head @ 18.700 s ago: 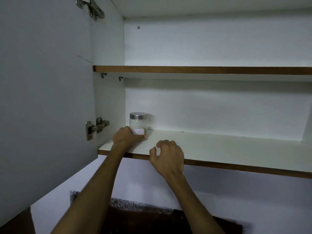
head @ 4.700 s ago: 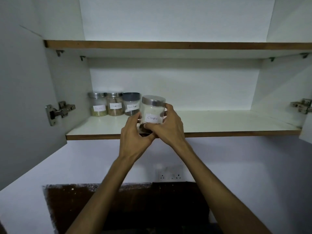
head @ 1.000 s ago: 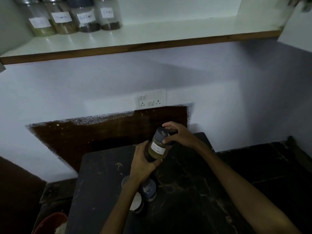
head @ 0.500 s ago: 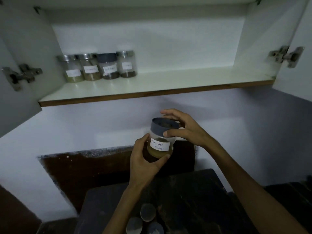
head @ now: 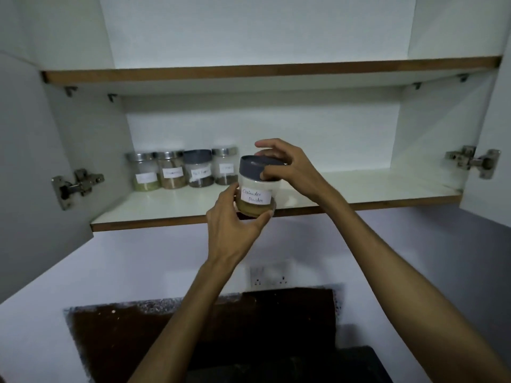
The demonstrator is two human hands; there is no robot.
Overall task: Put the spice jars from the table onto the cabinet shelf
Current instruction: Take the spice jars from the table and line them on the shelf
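The coriander jar (head: 255, 189) is in the air in front of the edge of the lower cabinet shelf (head: 171, 208), upright, just right of the four jars (head: 182, 170) that stand in a row at the back left. The left hand (head: 235, 228) cups its base with curled fingers, and the right hand (head: 287, 167) grips the grey lid (head: 254, 167) from above. The jar looks rigid, smooth and only partly filled, so probably light. The wall may be slippery, so a hold under the base seems safest; the lid alone could come loose.
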